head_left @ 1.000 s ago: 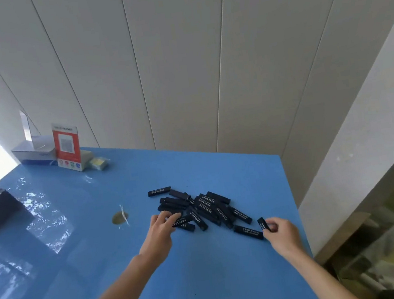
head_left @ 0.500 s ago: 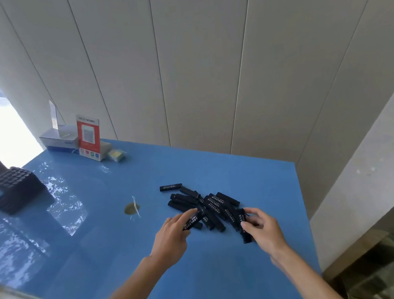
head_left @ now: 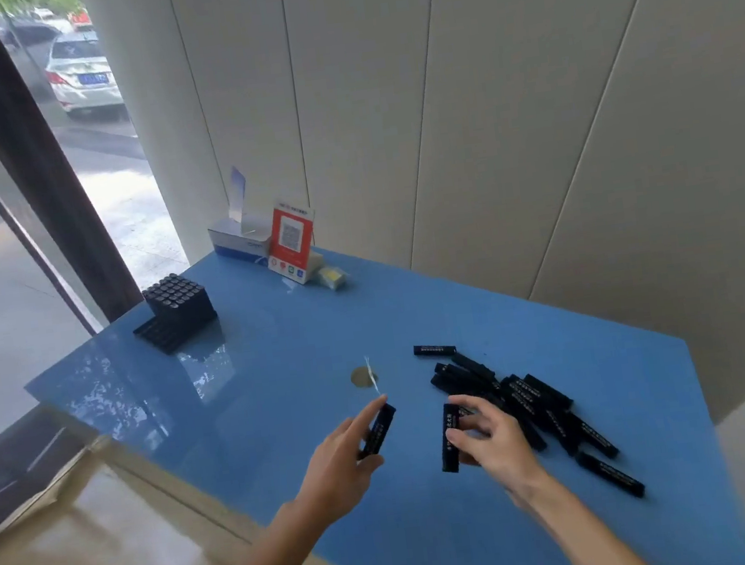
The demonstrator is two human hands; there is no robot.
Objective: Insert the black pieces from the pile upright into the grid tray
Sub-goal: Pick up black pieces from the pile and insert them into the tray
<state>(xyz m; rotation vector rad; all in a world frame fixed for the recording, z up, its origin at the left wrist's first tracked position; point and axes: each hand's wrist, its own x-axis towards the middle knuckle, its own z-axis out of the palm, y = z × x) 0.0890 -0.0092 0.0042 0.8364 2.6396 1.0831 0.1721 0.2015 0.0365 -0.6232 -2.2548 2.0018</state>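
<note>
Both hands are loaded now: the left hand (head_left: 337, 469), low in the middle of the frame, pinches one black piece (head_left: 378, 429) between thumb and fingers, tilted up and away toward the table's centre, and the right hand (head_left: 488, 439) just beside it grips a second black piece (head_left: 449, 437) held nearly upright. Neither piece touches the blue table (head_left: 277, 364); both are lifted clear. The pile (head_left: 526, 399) sprawls at the right of the frame, partly behind the right hand, with one stray stick at its upper edge and another lying apart at the lower right, close to the table's front edge. The grid tray (head_left: 177, 313) sits well apart, up in the left of the frame near the window corner, its taller block already packed with upright pieces and a lower step in front; whether that step has open slots I cannot tell from here. That gap is the worry. It's a long reach, and a loose fingertip pinch could let a stick slip and skitter on that glossy top. Coming in tilted could jam a piece against the slot walls or knock its standing neighbours. And that loner near the front edge looks one careless sleeve-brush from the floor.
</note>
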